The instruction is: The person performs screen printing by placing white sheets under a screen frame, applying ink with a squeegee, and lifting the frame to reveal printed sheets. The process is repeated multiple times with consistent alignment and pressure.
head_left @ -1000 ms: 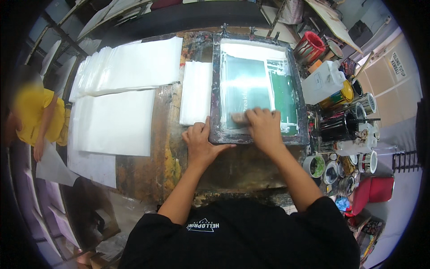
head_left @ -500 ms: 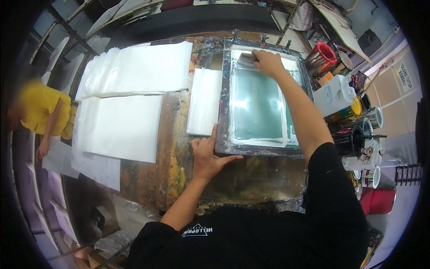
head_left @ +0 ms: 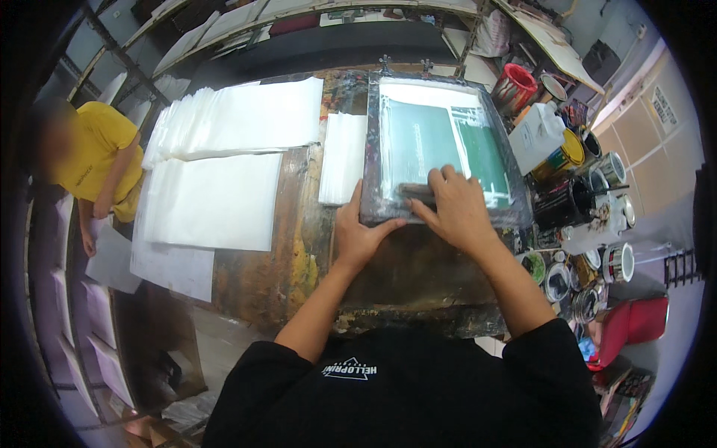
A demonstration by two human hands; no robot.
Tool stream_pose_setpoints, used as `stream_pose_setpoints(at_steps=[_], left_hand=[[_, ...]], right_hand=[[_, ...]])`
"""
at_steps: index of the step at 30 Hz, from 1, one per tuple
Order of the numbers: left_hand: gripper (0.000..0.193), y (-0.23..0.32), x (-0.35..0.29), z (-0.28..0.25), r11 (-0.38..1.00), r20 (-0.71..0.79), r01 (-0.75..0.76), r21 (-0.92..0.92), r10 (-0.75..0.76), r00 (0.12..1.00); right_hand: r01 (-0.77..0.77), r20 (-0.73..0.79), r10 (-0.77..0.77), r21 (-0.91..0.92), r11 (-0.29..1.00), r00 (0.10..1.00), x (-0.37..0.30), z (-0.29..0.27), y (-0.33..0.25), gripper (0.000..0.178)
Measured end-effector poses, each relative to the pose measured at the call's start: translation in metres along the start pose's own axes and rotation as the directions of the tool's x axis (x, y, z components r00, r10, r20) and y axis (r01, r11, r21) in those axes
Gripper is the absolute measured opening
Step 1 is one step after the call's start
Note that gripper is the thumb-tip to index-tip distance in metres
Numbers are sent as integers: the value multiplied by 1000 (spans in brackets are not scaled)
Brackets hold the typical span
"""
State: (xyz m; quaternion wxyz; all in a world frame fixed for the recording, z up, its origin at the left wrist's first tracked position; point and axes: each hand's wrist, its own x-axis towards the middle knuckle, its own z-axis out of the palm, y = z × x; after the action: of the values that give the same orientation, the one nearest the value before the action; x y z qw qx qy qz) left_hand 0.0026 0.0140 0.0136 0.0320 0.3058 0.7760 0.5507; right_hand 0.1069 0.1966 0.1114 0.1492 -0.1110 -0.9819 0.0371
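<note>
A screen printing frame [head_left: 373, 160] with a dark rim and green mesh lies on the stained worktable, white ink smeared along its inner borders. My right hand [head_left: 459, 205] is closed round a squeegee [head_left: 415, 193], which sits on the mesh near the frame's close edge. At the close left corner, my left hand [head_left: 357, 231] touches the rim, thumb stretched along the near edge and fingers along the left side. Just left of the frame is a narrow stack of white sheets [head_left: 343, 158]. What lies under the mesh is hidden.
Larger piles of white sheets [head_left: 216, 201] cover the table's left part. Along the right stand a red paint can [head_left: 515, 88], a white jug [head_left: 536, 138] and several ink tins. A person in a yellow shirt [head_left: 104, 145] is at the far left, beside shelves holding sheets.
My right hand has drawn the squeegee from the frame's far end toward me. The left hand remains at the corner. The view has shifted slightly.
</note>
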Motion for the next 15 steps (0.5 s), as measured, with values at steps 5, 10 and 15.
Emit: stream_pose_setpoints(at_steps=[5,10,15], left_hand=[[96,57,45,2,933,-228,-218,-287,155,961],[113,34,35,-8,790,138,-211,576,161,977],[123,-14,-8,10,591,237,-160,790,-55,970]], right_hand=[[6,-427,-75,-159,987,901,56,-47,5,55],[33,-485,-86,-118,993,870,114,-96,16,59],[25,-442,-37,-33,999,896,149,-120,29,65]])
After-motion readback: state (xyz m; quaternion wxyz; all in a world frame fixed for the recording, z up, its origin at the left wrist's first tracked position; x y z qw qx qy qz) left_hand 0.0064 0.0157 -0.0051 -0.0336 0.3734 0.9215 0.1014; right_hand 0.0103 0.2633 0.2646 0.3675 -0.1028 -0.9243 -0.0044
